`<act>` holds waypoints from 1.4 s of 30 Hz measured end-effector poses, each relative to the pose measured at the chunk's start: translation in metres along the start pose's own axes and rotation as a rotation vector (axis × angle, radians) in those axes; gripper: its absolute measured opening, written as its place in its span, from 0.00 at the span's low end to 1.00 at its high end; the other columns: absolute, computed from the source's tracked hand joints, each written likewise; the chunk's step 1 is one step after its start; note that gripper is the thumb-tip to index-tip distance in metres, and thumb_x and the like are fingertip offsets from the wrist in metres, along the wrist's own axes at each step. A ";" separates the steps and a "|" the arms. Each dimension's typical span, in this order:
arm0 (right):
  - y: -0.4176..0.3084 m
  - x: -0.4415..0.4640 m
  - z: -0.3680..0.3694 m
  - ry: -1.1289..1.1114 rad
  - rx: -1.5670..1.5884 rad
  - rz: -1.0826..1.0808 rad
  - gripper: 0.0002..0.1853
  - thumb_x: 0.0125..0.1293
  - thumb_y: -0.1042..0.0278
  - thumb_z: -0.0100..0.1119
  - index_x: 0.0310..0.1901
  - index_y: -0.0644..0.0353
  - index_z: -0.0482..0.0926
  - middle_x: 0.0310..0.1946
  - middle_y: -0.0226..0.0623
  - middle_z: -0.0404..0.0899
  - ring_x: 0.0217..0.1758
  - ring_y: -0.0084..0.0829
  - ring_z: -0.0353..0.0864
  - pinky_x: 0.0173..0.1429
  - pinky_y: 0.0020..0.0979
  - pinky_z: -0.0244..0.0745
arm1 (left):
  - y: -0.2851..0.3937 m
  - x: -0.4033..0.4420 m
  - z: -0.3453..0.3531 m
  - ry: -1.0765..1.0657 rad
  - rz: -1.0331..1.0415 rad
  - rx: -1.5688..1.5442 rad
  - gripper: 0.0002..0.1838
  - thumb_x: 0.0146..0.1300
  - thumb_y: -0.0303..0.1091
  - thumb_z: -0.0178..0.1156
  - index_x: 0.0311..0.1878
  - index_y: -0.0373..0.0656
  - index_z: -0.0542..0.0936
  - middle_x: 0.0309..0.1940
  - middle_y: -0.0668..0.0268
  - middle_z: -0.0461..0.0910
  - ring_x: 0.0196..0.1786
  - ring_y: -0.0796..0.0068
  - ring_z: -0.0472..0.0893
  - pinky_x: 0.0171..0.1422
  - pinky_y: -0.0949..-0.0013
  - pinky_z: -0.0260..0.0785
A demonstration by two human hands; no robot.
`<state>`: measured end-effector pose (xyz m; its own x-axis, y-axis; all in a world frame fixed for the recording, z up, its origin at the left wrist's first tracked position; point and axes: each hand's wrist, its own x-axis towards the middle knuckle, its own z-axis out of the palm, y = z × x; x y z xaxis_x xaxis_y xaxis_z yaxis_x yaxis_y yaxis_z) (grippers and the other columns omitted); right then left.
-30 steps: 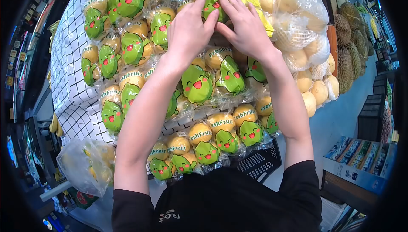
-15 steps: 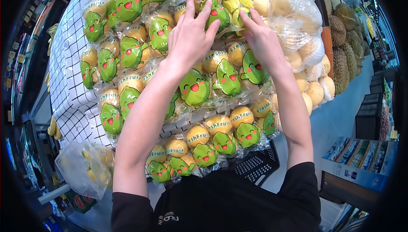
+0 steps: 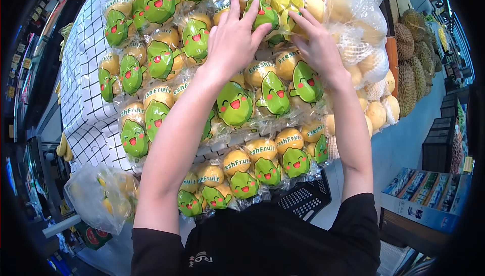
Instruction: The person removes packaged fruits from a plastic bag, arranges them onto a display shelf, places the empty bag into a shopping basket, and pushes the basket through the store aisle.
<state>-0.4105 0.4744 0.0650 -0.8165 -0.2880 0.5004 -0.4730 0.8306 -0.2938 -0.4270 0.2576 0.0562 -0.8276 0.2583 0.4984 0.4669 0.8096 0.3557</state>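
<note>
My left hand (image 3: 234,38) lies over the upper rows of bagged fruit, fingers spread, its fingertips and thumb at the left side of a clear bag of yellow fruit (image 3: 262,15) printed with a green smiling cartoon and "FreshFruit" lettering. To the right, my right hand (image 3: 318,46) has its fingers stretched toward a yellow-printed bag (image 3: 287,5), fingertips touching its lower right side. Neither hand visibly closes round a bag. Below the hands lie more of the same fruit bags (image 3: 274,94) in rows. My palms are turned away from view.
Pale round fruit in white foam nets (image 3: 376,111) lies at the right, partly under clear plastic (image 3: 353,3). Durians (image 3: 411,58) stand beyond. A checked cloth (image 3: 83,109) covers the left side. A clear bag of yellow fruit (image 3: 101,197) sits lower left; a black perforated crate (image 3: 305,197) is near my body.
The view has shifted slightly, so the display sits a little further right. Both hands stay around the same bags, with their fingers only slightly moved.
</note>
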 end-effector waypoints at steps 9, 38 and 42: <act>0.004 -0.009 0.009 0.050 -0.006 -0.057 0.29 0.61 0.70 0.63 0.65 0.59 0.70 0.68 0.63 0.63 0.68 0.58 0.67 0.69 0.44 0.67 | 0.005 -0.005 -0.008 -0.081 -0.097 -0.152 0.33 0.68 0.55 0.57 0.72 0.51 0.68 0.75 0.43 0.53 0.74 0.47 0.62 0.73 0.54 0.60; -0.037 -0.039 0.001 0.166 -0.023 0.078 0.28 0.64 0.65 0.63 0.65 0.65 0.72 0.66 0.63 0.67 0.74 0.55 0.61 0.75 0.41 0.58 | 0.036 -0.131 -0.130 0.000 -0.080 -0.404 0.30 0.64 0.40 0.64 0.67 0.38 0.72 0.65 0.41 0.70 0.70 0.55 0.71 0.69 0.62 0.65; -0.078 -0.060 -0.007 0.164 0.128 0.104 0.24 0.65 0.64 0.63 0.60 0.66 0.76 0.61 0.58 0.74 0.69 0.51 0.70 0.73 0.44 0.60 | 0.032 -0.202 -0.159 -0.028 -0.166 -0.760 0.24 0.64 0.27 0.62 0.64 0.35 0.74 0.58 0.49 0.79 0.58 0.64 0.80 0.63 0.63 0.71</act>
<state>-0.3219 0.4302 0.0637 -0.8033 -0.1136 0.5847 -0.4358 0.7813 -0.4468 -0.1959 0.1476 0.0925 -0.9083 0.1864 0.3744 0.4130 0.2580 0.8734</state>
